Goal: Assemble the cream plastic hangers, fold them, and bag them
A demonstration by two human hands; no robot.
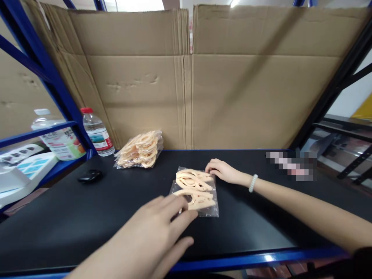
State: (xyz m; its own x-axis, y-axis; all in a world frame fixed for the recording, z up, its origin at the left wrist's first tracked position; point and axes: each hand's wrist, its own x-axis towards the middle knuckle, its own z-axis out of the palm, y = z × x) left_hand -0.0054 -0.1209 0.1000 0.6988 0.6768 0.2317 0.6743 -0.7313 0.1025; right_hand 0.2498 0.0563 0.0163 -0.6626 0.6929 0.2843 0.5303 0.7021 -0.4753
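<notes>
A clear plastic bag (211, 211) with several peach-coloured, curved flat pieces (194, 181) inside lies flat on the black table (122, 217). My left hand (162, 228) reaches over the bag's lower left part, fingers apart, with the fingertips at the lower pieces. At the bag's upper right corner is my right hand (222, 170), its fingers curled down against the edge; whether they pinch the plastic is hidden. A pale beaded band circles my right wrist. Another bag of similar pieces (139, 150) sits farther back on the left.
A water bottle with a red cap (99, 135) and a black mouse-like object (90, 176) are at the left. Behind the table stands a tall cardboard wall (247, 89). A blurred-out object (290, 164) lies at the right back. Blue frame bars flank the left side.
</notes>
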